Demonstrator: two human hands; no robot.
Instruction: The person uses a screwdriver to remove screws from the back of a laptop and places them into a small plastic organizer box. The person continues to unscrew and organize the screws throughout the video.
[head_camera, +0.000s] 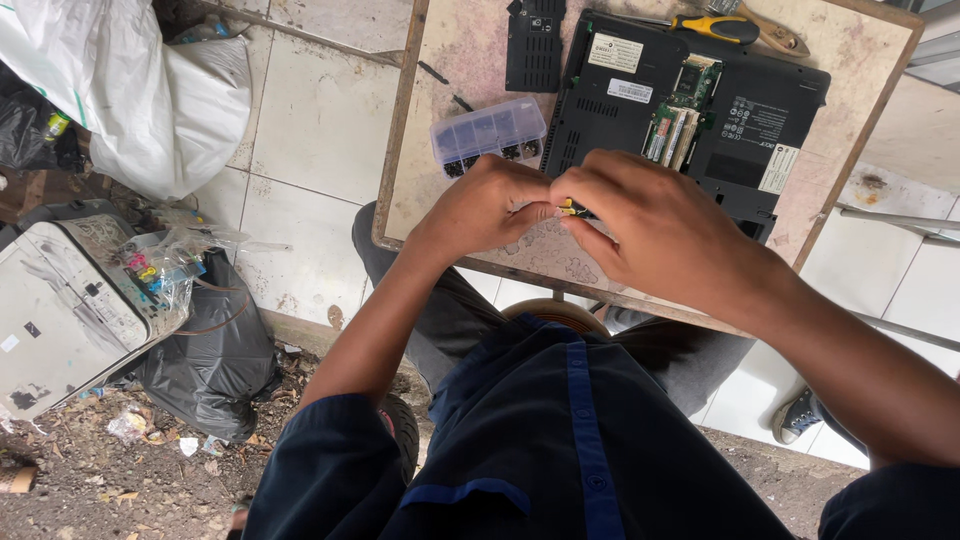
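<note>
Laptop (700, 110), black and turned underside up with one bay uncovered, lies on our worktop (470, 60), just beyond both hands. Its loose cover (534, 45) rests beside it, with a clear parts box (488, 132) to the left and a yellow screwdriver (715, 27) at the far edge. Our left hand (490, 205) and right hand (655, 225) meet fingertip to fingertip, closed on a small yellow-and-black tool (570, 209) pinched between them.

Small yellow-black tool (568, 208) (mostly hidden) pinched between fingertips.
</note>
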